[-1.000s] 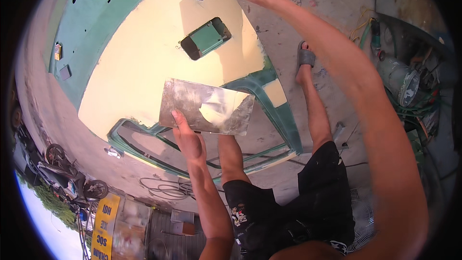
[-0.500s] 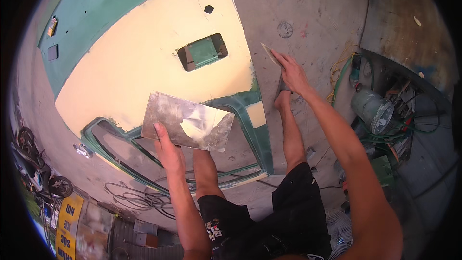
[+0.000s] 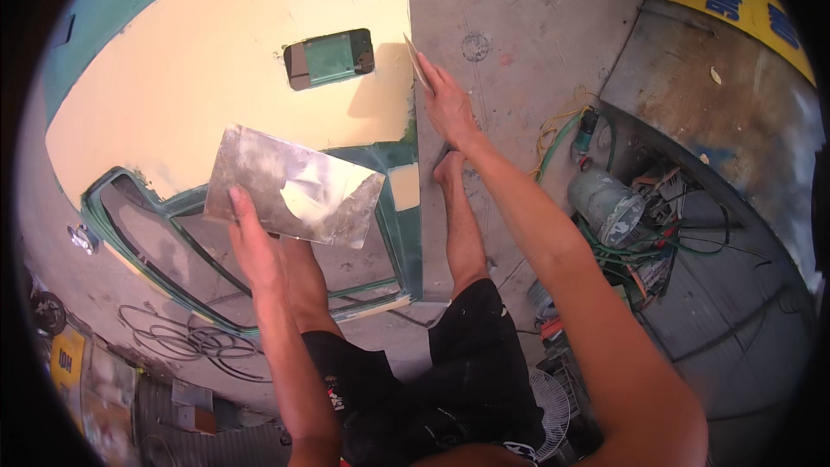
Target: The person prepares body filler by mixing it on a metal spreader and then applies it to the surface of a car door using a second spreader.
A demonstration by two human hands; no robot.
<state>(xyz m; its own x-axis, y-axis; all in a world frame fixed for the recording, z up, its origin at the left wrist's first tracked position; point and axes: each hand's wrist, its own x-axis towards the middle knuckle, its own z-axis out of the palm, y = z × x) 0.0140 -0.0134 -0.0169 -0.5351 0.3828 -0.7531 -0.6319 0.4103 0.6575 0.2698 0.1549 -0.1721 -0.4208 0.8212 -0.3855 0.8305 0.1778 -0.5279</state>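
My left hand [image 3: 258, 246] grips a flat rectangular metal plate [image 3: 251, 169] by its near left corner, thumb on top. A smear of cream-coloured putty [image 3: 316, 197] lies on the plate's right half. In my right hand [image 3: 450, 108] is a thin, flat putty spreader [image 3: 418, 65], seen almost edge-on. Its tip overlaps the right edge of a large vehicle panel [image 3: 190, 78]; whether it touches cannot be told. Most of the panel is coated cream, with green around the border and a rectangular cut-out. The plate hides part of its window frame [image 3: 112, 216].
On the right lie a grey-green metal cylinder [image 3: 603, 205], a green power tool [image 3: 586, 131] and tangled hoses [image 3: 683, 242]. A coiled cable [image 3: 194, 342] rests on the floor at lower left. A fan [image 3: 551, 411] stands by my right leg.
The view has swung right, so the scene sits further left. My right hand has brought the spreader leftward to the panel's edge. The left hand still holds the plate.
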